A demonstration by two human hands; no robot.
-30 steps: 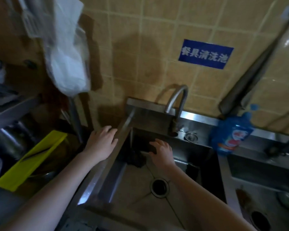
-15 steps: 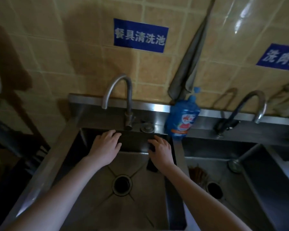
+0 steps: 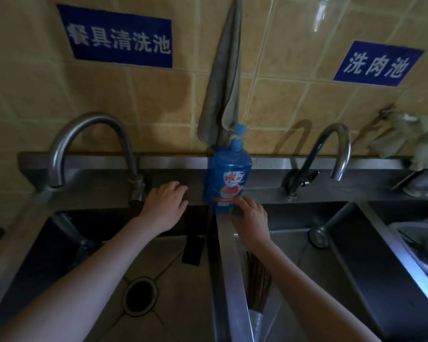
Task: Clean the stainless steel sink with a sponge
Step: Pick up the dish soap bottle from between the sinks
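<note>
Left basin of the sink (image 3: 176,307): drain (image 3: 140,296) nearest. Past it a dark flat pad, likely the sponge (image 3: 193,250), lies loose against the divider (image 3: 226,267), long axis running near-to-far. Nobody is holding it.

Left hand (image 3: 166,206): fingers flat on the back ledge by the faucet (image 3: 89,122), holding nothing. Right hand (image 3: 251,218): over the divider, fingers extended, tips touching the base of the detergent bottle (image 3: 229,176), no wrap visible.

The sponge sits below and nearer than both sets of fingers, between the wrists. The left hand shares its basin and looks slightly closer. My guess is soap first, then the pickup.
</note>
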